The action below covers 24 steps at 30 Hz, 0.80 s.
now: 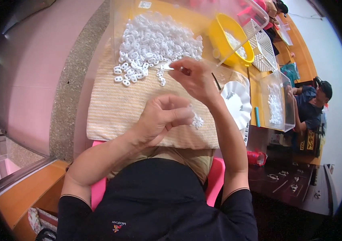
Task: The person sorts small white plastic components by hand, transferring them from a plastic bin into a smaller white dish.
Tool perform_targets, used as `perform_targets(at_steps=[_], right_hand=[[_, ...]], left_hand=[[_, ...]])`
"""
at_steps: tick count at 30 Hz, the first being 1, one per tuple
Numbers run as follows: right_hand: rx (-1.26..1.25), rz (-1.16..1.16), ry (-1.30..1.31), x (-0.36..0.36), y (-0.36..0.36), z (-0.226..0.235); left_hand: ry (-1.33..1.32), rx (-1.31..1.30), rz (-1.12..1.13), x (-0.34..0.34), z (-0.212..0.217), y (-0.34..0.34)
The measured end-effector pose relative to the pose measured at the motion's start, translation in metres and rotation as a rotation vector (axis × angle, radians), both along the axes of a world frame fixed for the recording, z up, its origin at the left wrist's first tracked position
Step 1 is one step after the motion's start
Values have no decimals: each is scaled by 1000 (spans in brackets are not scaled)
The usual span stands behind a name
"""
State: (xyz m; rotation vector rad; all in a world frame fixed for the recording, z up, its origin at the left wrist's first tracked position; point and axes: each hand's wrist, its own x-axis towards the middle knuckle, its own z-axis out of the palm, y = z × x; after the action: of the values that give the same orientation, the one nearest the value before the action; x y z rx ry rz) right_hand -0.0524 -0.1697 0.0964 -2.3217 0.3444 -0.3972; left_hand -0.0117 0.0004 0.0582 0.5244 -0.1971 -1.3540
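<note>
My left hand (165, 117) is above the striped cloth (115, 106), thumb and fingers pressed together; whatever sits between them is hidden. Just beside its fingertips lies a small cluster of white pieces (197, 121). Farther forward, my right hand (195, 78) has its fingers curled, slightly blurred, with a flat white piece (165, 66) at the fingertips. Under that piece is a short row of little white parts (162, 79). A big heap of white oval plastic pieces with two holes each (155, 40) spreads over the far side of the cloth.
Right of my hands stands a white fluted dish (241, 105) with small dark bits. Beyond are a yellow basin (216, 38), a white perforated basket (264, 50), a clear box of white pieces (286, 114) and a teal stick (257, 116). Another person (311, 106) sits at right.
</note>
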Motion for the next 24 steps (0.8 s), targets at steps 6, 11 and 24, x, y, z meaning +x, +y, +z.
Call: perform_targets(at_steps=[6,11,24], right_hand=[[-255,18,-44,51,-8,-29],[-413,8,-23,67,-3,-36],[-444,23,-18,66,-6,-41]], left_hand=[[24,-44,-7,2,5,0],[31,-29,-8,8,5,1],[24,-25,25,8,4,-2]])
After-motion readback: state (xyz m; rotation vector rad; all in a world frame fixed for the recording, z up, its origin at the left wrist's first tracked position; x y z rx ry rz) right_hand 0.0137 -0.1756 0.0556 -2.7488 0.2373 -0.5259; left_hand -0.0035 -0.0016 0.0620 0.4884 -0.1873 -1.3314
